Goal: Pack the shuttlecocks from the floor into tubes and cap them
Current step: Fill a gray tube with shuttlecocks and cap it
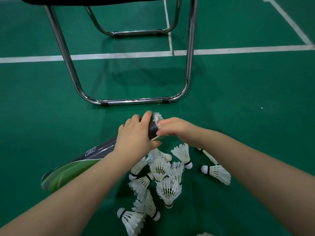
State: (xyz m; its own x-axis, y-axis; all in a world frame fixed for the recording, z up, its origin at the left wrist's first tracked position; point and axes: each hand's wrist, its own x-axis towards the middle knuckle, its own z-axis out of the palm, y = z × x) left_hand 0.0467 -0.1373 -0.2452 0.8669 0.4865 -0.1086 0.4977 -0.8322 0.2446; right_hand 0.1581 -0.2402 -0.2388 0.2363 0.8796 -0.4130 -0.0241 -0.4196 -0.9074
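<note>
Pushing a shuttlecock (pixel 157 115) into the tube (pixel 152 128).

The left hand (pixel 136 137) wraps tight round the dark tube, just past the pile of shuttlecocks (pixel 162 176) on the floor (pixel 247 99). The right hand (pixel 173 128) sits on the feathers at the tube's mouth; I cannot tell if it pinches or only pushes. Next, I think, the shuttlecock must slide deeper, straight and gently. The chair bar (pixel 134 100) is near ahead, a second tube (pixel 76 160) lies left, and there is bare floor to the right.
</note>
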